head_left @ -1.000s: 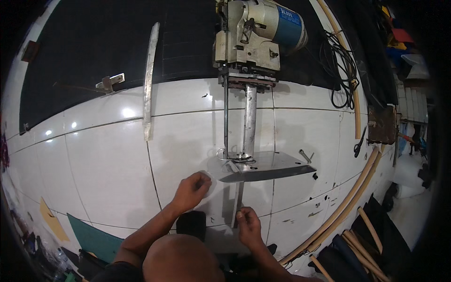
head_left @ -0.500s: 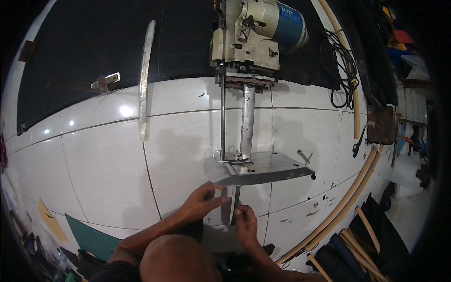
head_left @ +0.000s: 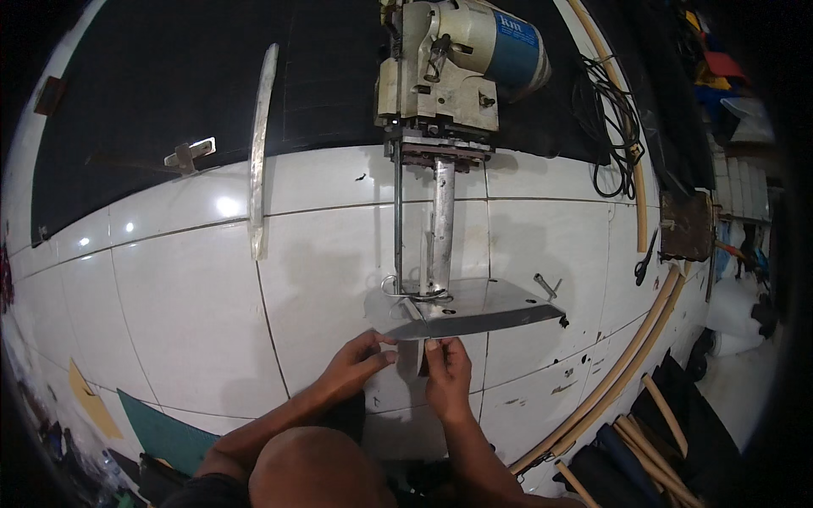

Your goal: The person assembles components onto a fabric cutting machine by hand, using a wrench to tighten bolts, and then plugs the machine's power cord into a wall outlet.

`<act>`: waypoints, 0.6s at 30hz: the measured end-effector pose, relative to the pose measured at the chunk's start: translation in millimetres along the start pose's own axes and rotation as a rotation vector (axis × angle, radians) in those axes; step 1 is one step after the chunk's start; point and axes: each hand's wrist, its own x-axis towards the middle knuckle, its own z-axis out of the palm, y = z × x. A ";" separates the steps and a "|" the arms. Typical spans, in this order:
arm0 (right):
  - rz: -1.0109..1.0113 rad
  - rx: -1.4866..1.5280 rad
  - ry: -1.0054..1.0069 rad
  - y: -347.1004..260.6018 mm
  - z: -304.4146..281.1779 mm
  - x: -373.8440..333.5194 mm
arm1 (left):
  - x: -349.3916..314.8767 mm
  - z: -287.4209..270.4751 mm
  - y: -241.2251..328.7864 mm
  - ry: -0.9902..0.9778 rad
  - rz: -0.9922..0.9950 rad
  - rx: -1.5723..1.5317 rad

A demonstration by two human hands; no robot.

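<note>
A cloth-cutting machine [head_left: 440,97] lies on its side with its motor at the far end. From it a metal upright [head_left: 444,203] reaches to a flat grey base plate [head_left: 478,298] nearer me. My right hand [head_left: 447,377] pinches the near end of a thin metal knife blade [head_left: 421,357] just below the plate. Beyond the plate, a narrow strip shows beside the upright. My left hand [head_left: 362,362] has its fingertips curled at the plate's near left corner, with the thumb apart from them. A curved wire piece [head_left: 415,294] sits by the foot of the upright.
White tiles [head_left: 186,305] lie under everything, with black fabric [head_left: 186,76] across the far side. A long metal strip [head_left: 264,152] lies left; a small bolt-like tool [head_left: 546,286] is right of the plate. Farther right are a coiled black cable [head_left: 622,127], scissors [head_left: 646,258] and tan tubes [head_left: 610,372].
My right hand has moved away from me, up to the base plate, and the blade has slid with it. Less of the blade sticks out on my side. My left hand has barely moved.
</note>
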 end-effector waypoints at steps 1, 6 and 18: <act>-0.023 0.006 0.045 1.6 2.3 7.6 | 1.1 -1.0 -1.1 0.002 -0.008 0.009; -0.042 -0.159 -0.008 -4.9 -0.8 25.1 | -0.5 -2.1 3.7 0.003 -0.045 0.039; -0.007 -0.113 -0.079 36.3 -21.7 1.1 | 1.8 -24.3 1.3 0.080 -0.006 -0.117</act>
